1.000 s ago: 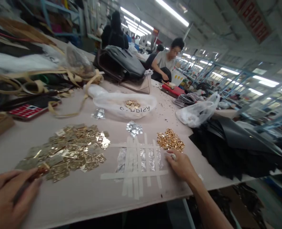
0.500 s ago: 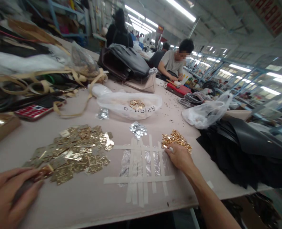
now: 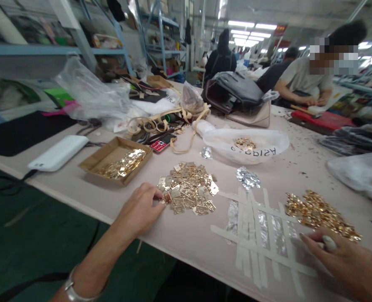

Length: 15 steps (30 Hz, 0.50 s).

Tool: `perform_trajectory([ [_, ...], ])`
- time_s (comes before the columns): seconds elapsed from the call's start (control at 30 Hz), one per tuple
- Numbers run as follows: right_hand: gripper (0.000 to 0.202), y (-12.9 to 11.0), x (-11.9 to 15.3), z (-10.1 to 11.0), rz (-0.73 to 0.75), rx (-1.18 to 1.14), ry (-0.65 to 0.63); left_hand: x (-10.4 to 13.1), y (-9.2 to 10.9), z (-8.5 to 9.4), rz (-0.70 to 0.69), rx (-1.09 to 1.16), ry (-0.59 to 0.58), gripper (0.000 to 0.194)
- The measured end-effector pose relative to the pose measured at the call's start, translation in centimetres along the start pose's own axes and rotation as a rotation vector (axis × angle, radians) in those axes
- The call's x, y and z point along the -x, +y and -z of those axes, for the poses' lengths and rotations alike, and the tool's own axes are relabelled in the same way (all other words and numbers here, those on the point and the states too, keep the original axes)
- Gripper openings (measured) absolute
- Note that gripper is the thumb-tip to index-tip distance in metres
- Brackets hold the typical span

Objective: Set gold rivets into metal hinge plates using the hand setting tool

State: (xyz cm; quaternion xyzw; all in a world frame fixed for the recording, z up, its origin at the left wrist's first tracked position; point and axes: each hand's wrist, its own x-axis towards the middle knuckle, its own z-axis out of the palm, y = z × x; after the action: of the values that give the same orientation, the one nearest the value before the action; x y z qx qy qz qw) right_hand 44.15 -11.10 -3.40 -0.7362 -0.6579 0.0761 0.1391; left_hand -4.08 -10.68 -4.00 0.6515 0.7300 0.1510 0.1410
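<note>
My left hand (image 3: 142, 209) pinches a small coppery-gold metal plate (image 3: 167, 198) at the left edge of a heap of flat gold metal plates (image 3: 190, 186). My right hand (image 3: 346, 258) is bent with thumb and fingers close together, with something white on one finger. It rests at the near side of a pile of small shiny gold fittings (image 3: 321, 212); whatever its fingertips hold is hidden. Between the hands, strips of pale tape (image 3: 251, 235) cross over clear plastic stuck on the table. Just behind the tape lies a small pile of silver discs (image 3: 247, 178).
A cardboard tray (image 3: 117, 161) holds more gold pieces, beside a white power bank (image 3: 58, 153). Farther back are a white plastic bag (image 3: 261, 144) with gold parts, a red calculator-like device (image 3: 162, 142), tape loops and a black bag (image 3: 236, 92). A co-worker (image 3: 308, 79) sits across the table.
The view has swung left, bringing the whole tray and the power bank into sight. My left hand still holds a coppery piece by the plates; my right hand stays by the gold fittings.
</note>
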Motion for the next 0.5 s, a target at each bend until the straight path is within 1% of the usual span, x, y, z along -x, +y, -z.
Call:
perform_trajectory([
  [0.07,0.034,-0.2,0.6,-0.2,-0.014,-0.017,-0.063,0.0,0.2,0.2,0.0,0.009,-0.032,0.012],
  [0.13,0.033,-0.1,0.8,-0.6,0.014,-0.045,-0.065,0.1,0.4,0.2,0.006,0.016,-0.045,0.013],
  [0.27,0.037,-0.1,1.1,-1.0,0.111,-0.079,-0.116,0.2,0.6,0.1,0.028,0.012,-0.049,0.028],
  [0.33,0.037,-0.6,1.4,-0.9,0.128,-0.093,-0.111,0.1,0.7,0.3,0.034,0.006,-0.064,0.029],
  [0.5,0.035,-3.0,2.8,-0.5,0.203,-0.183,-0.093,-0.5,1.1,1.1,0.061,0.011,-0.113,0.026],
])
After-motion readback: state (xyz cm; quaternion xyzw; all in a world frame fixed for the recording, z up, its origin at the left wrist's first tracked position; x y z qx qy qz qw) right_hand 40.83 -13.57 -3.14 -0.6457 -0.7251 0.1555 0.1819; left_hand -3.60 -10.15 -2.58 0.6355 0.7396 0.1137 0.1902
